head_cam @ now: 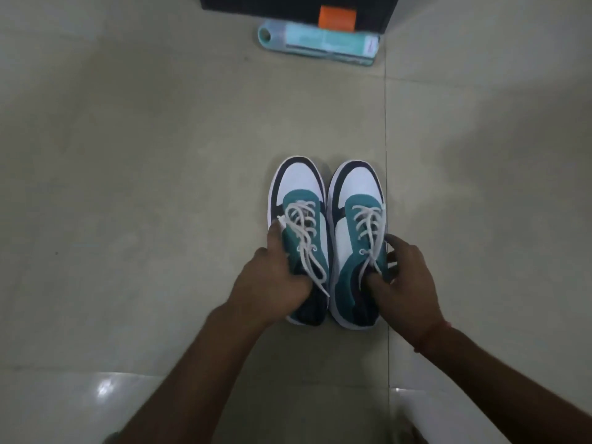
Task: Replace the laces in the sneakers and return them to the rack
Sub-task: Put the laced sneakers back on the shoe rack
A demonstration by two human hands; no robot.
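Left hand (272, 280) gripping left sneaker (299, 219) at its collar, thumb inside. Right hand (403, 280) likewise gripping right sneaker (357, 216). Both sneakers side by side on tiled floor (144, 187), white laces (304, 232) threaded. Beyond, teal package (320, 43) beside black box (298, 6).

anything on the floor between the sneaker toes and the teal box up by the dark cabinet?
Head view: nothing, only bare tile floor between sneakers and teal box.
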